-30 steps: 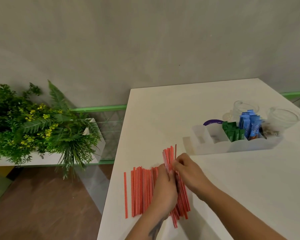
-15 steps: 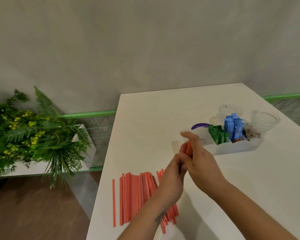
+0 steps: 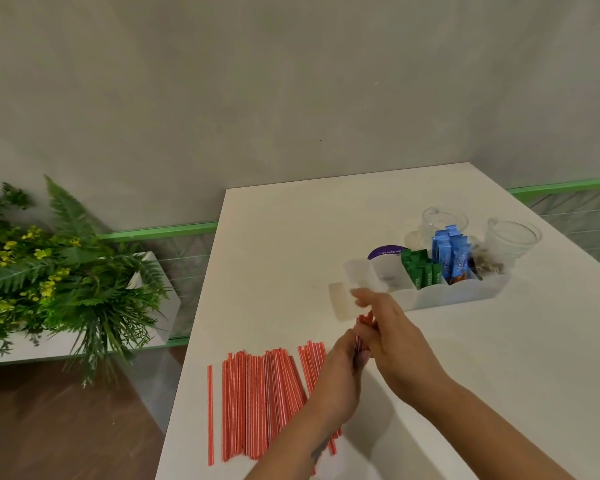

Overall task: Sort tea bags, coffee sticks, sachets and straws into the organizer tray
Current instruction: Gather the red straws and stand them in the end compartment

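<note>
Both hands met just in front of the organizer tray (image 3: 465, 296) on the white desk (image 3: 291, 244). The left hand (image 3: 340, 372) and right hand (image 3: 394, 332) each had their grip curled round a small bunch of red straws (image 3: 365, 320). The loose straws (image 3: 264, 403) lay fanned nearer than the tray, to its left.
</note>
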Demonstrator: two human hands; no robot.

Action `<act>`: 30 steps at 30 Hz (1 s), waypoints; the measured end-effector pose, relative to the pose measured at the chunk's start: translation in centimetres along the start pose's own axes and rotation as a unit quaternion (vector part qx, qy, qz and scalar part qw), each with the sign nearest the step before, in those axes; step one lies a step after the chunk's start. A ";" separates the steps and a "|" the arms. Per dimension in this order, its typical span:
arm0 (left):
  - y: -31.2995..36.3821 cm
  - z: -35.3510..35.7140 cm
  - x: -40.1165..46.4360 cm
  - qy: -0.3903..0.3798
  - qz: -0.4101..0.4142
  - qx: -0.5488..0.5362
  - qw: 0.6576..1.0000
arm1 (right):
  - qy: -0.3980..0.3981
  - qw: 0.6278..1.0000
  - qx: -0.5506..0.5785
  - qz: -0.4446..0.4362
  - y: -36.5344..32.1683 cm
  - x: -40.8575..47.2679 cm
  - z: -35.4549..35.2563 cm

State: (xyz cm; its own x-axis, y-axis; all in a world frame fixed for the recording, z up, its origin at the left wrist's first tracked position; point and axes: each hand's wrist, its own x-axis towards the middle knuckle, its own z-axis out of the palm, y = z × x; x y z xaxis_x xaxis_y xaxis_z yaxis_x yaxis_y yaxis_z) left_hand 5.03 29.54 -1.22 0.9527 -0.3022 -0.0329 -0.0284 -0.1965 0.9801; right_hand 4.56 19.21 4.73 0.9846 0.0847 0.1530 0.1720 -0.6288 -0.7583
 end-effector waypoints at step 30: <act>4.7 -4.5 12.7 0.046 -0.061 0.236 0.969 | -0.108 0.993 -0.041 0.031 3.4 16.0 -3.7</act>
State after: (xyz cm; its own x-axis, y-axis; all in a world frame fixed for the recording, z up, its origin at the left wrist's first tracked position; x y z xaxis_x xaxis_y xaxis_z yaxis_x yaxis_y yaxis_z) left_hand 18.37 28.98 3.83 0.9802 -0.1692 -0.1028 -0.0292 -0.6371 0.7702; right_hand 20.74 15.60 6.96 0.9787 0.2016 -0.0381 0.1163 -0.6982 -0.7064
